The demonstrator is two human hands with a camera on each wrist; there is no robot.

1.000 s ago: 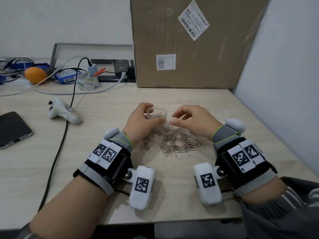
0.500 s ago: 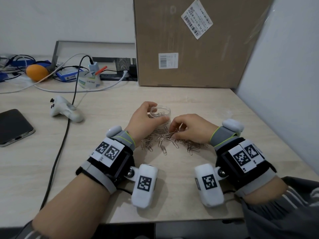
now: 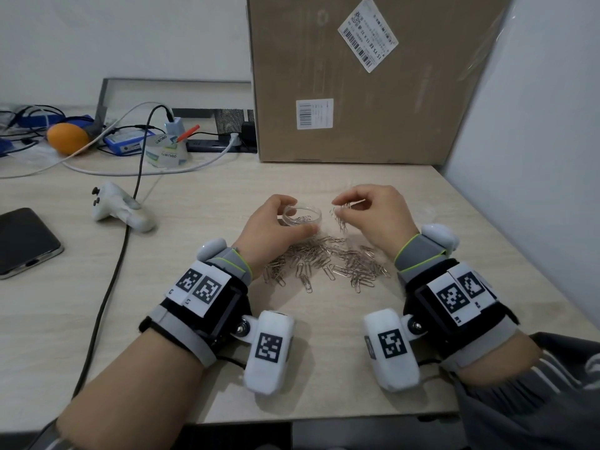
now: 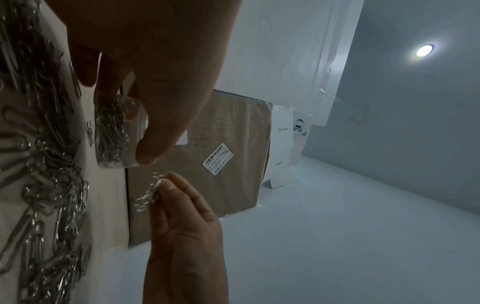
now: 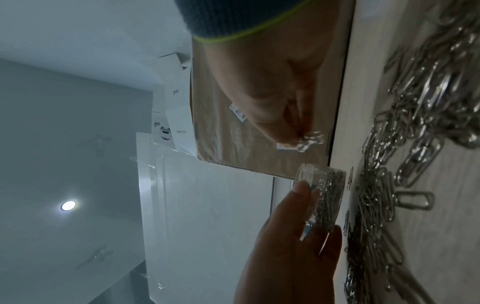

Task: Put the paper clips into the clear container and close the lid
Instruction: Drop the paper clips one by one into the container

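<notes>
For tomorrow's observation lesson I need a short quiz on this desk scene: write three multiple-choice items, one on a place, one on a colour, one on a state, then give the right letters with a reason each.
1. Where does the loose pile of paper clips lie?
A. between the wrists, nearer the person than the clear container
B. on the phone
C. atop the cardboard box

2. What colour is the round fruit at far left?
A. green
B. orange
C. purple

3. What is the right hand doing?
A. lying flat
B. pressing a lid
C. pinching clips beside the container

Answers: A, the pile lies before the container; B, its skin is orange; C, clips hang from its fingertips.
</notes>
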